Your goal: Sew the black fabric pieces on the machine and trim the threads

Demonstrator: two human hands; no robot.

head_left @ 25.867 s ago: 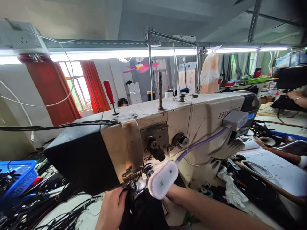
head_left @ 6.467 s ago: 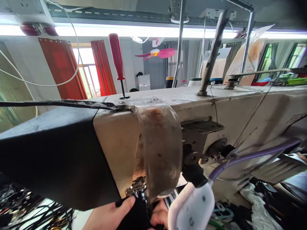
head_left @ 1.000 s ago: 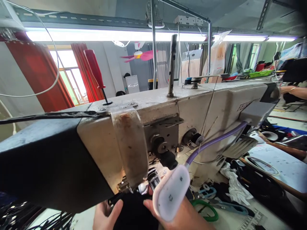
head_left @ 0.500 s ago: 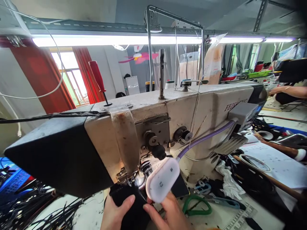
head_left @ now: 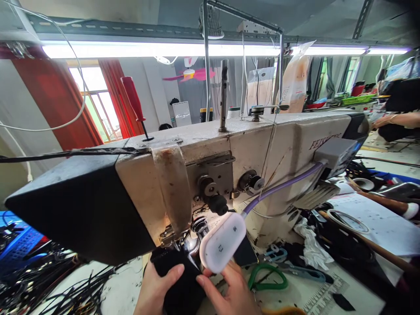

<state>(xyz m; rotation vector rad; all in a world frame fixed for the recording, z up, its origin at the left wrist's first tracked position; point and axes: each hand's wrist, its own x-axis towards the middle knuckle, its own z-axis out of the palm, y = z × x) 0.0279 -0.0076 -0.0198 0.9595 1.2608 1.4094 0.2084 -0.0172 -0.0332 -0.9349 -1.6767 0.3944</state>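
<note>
A piece of black fabric (head_left: 183,284) lies under the needle area of a large beige sewing machine (head_left: 210,153). My left hand (head_left: 157,284) grips the fabric's left edge, thumb on top. On the right side, my right hand (head_left: 229,288) pinches the fabric's edge between thumb and fingers, partly hidden behind the white oval lamp (head_left: 223,243). The lamp hangs on a purple flexible arm (head_left: 282,186). The presser area (head_left: 172,238) sits just beyond the fabric, and its contact with the fabric is partly hidden.
Green-handled scissors (head_left: 268,276), a white glove (head_left: 313,249) and papers (head_left: 377,223) lie to the right. Black strips (head_left: 78,288) and a blue basket (head_left: 19,245) are at left. A red screwdriver (head_left: 133,98) stands on the machine. Another person's arm (head_left: 402,119) shows far right.
The black fabric has turned and shifted slightly, showing more of its width between my hands. Both hands keep their hold. The camera view has moved a little.
</note>
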